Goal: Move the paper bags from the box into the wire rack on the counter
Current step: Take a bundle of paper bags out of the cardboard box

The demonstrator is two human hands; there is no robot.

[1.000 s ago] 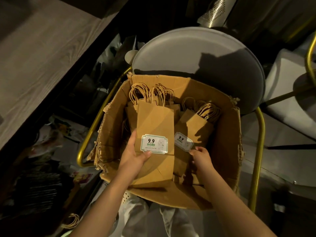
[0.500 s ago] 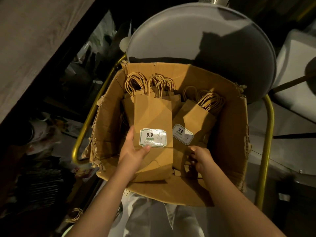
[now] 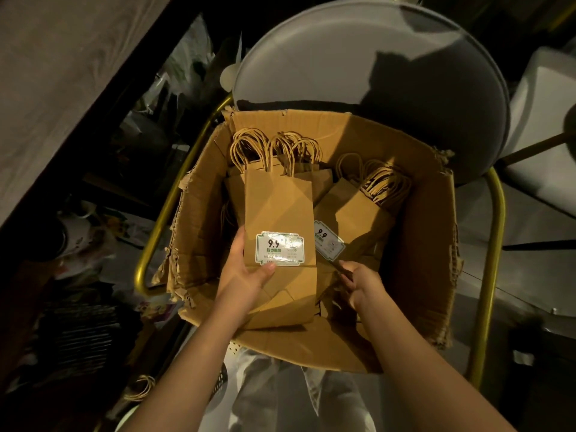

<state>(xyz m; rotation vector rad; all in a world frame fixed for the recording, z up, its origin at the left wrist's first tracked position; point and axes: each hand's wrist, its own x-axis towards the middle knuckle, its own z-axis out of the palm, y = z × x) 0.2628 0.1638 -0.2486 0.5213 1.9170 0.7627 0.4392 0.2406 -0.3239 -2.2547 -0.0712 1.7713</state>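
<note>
The left hand (image 3: 246, 277) grasps the lower end of a stack of flat brown paper bags (image 3: 277, 207), thumb just under its white 9.9 sticker (image 3: 279, 248). Right of it, the right hand (image 3: 363, 286) curls round the bottom of a second, tilted brown bag stack (image 3: 355, 221). Both stacks lie in the torn brown cardboard box (image 3: 427, 260) around the hands, on a gold-framed, grey-backed chair (image 3: 327, 57).

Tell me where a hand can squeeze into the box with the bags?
Roomiest: the gap between the tilted right stack of brown paper bags and the torn cardboard box's right wall. Also bare cardboard behind the twisted handles, by the far wall. Crowded: the middle, where the left hand and right hand grip overlapping stacks, and the left edge.
</note>
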